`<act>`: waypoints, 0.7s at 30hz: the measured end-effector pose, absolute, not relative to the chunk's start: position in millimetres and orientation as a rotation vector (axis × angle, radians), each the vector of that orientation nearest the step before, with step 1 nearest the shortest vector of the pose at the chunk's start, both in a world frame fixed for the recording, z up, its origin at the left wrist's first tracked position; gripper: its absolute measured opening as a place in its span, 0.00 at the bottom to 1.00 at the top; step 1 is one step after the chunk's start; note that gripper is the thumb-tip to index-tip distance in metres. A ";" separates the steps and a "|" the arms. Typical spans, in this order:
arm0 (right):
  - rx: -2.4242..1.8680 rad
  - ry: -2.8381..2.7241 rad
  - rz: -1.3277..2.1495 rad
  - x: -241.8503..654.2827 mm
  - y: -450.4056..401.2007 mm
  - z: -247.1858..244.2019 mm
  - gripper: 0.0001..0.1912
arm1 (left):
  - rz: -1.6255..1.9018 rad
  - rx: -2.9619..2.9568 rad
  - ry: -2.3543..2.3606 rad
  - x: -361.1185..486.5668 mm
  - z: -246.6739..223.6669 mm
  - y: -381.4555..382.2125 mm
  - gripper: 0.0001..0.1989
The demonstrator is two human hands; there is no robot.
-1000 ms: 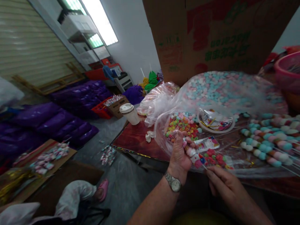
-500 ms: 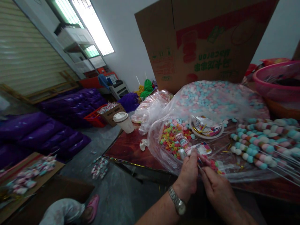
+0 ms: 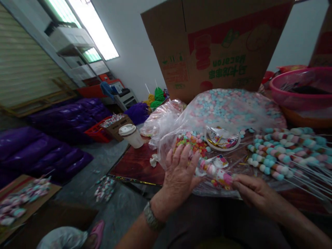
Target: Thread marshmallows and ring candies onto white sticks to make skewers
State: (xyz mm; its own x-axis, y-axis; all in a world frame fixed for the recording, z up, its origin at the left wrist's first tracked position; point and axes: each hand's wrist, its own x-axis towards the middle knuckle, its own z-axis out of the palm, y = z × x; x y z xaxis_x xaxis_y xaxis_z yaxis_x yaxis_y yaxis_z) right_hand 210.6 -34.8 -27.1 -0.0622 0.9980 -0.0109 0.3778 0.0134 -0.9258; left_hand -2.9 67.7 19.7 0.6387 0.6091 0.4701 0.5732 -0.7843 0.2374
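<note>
My left hand (image 3: pixel 178 169) lies with fingers stretched out over the heap of small coloured candy rings (image 3: pixel 190 144), beside the far end of a marshmallow skewer. My right hand (image 3: pixel 255 190) is closed on the near end of that marshmallow skewer (image 3: pixel 211 169), which appears to be in a clear printed wrapper. The skewer slants up and left from my right fingers; its stick is hidden. A small printed card (image 3: pixel 220 161) lies just beyond it. Past the card, a white round dish (image 3: pixel 221 148) holds shiny packets and gold twist ties.
Several marshmallow skewers (image 3: pixel 287 148) lie at the right. A big clear bag of marshmallows (image 3: pixel 233 103) stands behind, before a cardboard box (image 3: pixel 220 48). A pink basin (image 3: pixel 298 93) is at far right. A lidded cup (image 3: pixel 131 135) stands at the table's left corner. Someone's pink-shod foot (image 3: pixel 97 233) shows below left.
My left hand has let go near the skewer's end, moved left and spread over the candy rings. My right hand has moved slightly right, holding the skewer. The view has shifted a little.
</note>
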 end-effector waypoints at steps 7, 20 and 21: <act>-1.499 -1.840 0.710 222.7 -30.0 -10.0 0.18 | 0.346 2.433 0.714 18.4 -10.0 52.6 0.14; -1.516 -1.695 0.586 182.6 -35.6 -46.9 0.15 | -0.049 1.407 0.606 27.1 -20.8 42.8 0.16; -1.548 -1.783 0.474 184.2 -35.1 -44.1 0.15 | -0.085 1.378 0.616 26.8 -21.2 43.7 0.16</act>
